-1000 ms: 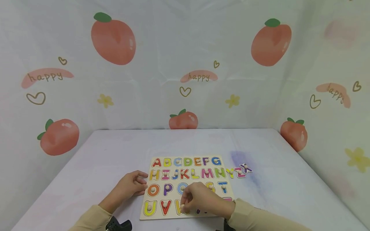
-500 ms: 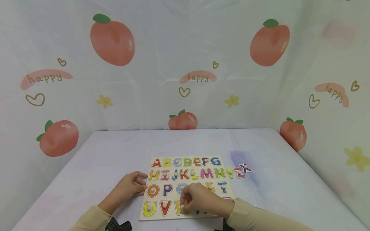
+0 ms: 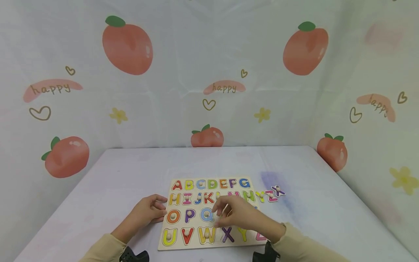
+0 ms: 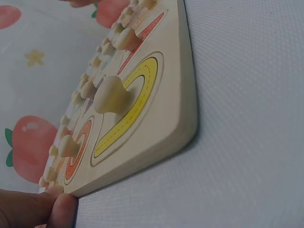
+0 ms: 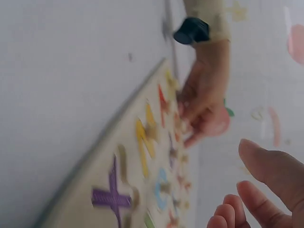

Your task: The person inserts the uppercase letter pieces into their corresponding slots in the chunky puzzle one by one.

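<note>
A wooden alphabet puzzle board [image 3: 193,243] lies on the table with knobbed letters. My left hand [image 3: 144,211] touches its left edge with fingertips; in the left wrist view the fingers [image 4: 23,205] meet the board's side. My right hand [image 3: 237,214] hovers over the board's right half, holding nothing, its thumb and fingers apart in the right wrist view. Below it, the yellow W piece [image 3: 207,235] sits in its slot. The X slot [image 3: 227,235] and Y slot [image 3: 242,234] show printed letters without knobs. My right hand hides some middle letters.
Loose knobbed pieces lie at the board's upper right: a yellow Y [image 3: 260,196], a pink Z [image 3: 271,195] and a purple X [image 3: 278,190]. The Y touches or overlaps the board's edge. A printed curtain [image 3: 170,109] stands behind the table.
My right hand has let go of the W's knob and lifted up and to the right, uncovering the W and the X and Y slots. My left hand stays at the board's edge.
</note>
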The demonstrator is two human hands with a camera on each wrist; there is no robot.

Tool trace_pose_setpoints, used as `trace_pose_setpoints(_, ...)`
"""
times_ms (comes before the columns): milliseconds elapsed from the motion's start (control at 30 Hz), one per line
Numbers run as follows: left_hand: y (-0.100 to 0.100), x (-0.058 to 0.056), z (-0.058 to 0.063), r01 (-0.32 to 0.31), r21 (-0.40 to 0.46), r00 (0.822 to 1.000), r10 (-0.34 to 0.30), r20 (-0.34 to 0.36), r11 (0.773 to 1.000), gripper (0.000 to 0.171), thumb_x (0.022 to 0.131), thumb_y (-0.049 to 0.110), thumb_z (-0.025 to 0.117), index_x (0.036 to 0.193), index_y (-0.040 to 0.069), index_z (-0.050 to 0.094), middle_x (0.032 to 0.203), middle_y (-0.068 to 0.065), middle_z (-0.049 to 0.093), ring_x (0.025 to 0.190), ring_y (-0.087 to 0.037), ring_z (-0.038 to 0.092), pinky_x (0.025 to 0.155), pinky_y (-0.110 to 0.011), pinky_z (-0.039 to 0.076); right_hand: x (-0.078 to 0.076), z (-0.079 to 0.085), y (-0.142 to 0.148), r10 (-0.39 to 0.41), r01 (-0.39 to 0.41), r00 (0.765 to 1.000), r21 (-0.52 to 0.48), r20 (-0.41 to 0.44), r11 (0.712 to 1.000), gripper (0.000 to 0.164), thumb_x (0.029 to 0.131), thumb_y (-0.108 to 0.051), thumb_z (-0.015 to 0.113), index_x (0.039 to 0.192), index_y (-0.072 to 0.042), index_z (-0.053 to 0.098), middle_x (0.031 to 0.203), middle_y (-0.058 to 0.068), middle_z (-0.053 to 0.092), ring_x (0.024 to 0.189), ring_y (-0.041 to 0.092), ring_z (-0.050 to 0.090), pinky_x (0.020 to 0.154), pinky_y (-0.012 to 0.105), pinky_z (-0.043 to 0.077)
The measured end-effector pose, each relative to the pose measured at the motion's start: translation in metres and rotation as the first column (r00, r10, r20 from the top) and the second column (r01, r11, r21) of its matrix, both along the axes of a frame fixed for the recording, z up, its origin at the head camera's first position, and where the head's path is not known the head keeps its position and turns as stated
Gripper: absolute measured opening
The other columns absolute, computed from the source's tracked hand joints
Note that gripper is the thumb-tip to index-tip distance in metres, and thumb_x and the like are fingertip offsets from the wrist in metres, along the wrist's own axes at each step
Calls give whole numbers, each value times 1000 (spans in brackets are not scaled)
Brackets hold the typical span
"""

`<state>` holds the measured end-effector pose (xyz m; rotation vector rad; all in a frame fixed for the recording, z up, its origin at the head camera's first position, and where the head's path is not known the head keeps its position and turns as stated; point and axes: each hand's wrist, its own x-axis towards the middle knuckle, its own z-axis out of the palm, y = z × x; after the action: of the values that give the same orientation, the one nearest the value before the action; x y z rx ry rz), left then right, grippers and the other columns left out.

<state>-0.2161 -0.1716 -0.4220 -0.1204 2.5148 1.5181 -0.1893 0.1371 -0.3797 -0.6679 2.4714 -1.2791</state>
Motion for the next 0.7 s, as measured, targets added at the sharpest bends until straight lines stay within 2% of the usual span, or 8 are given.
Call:
trace_pose_setpoints(200,-1,-1,-2,-2,-4,1000,2,-5,1000,40,81,-2,72,118,-5,58,89,-10,60,71,-14,62,63,-30,60,-8,15,35,-82,80,995,-44,-60,996,31,77,-18,82,99,-4,65,88,5,61,74,13,59,62,21,52)
trace_pose_setpoints(333,-1,-1,-2,-13,-7,1000,13,-1,1000,39,81,-3,72,117,-4,59,89,-10,60,71,-14,62,62,-30,60,-15,24,64,-196,189,978,-81,-76,979,33,80,-18,79,103,0,63,94,10,62,78,17,59,65,24,53)
trace_pose_setpoints(433,-1,-1,-2,-10,-5,1000,10,6,1000,39,81,-3,71,118,-5,58,90,-10,60,72,-15,61,63,-30,60,-23,27,86,-329,323,941,-76,-86,943,36,83,-21,77,109,-1,62,98,10,63,83,19,59,66,27,55)
trace_pose_setpoints(533,-1,0,-1,-3,-1,1000,3,3,1000,39,81,-3,71,118,-6,58,90,-11,60,72,-15,61,63,-30,60,-32,24,108,-453,450,888,-49,-81,892,39,86,-26,74,114,-3,61,102,10,63,87,20,59,69,30,56)
trace_pose_setpoints(633,-1,1,0,6,3,1000,-5,-9,1000,40,81,-4,71,118,-7,57,89,-11,59,72,-15,62,62,-30,60,-40,17,129,-519,519,851,-24,-78,854,45,87,-31,72,119,-2,59,107,11,62,92,20,60,75,29,55)
trace_pose_setpoints(700,0,1,0,8,-1,1000,-8,-16,1000,39,81,-4,71,118,-7,57,88,-11,59,71,-15,62,62,-30,60,-45,11,142,-540,540,838,-16,-75,841,46,89,-32,70,121,-1,58,109,12,62,94,20,61,78,29,55)
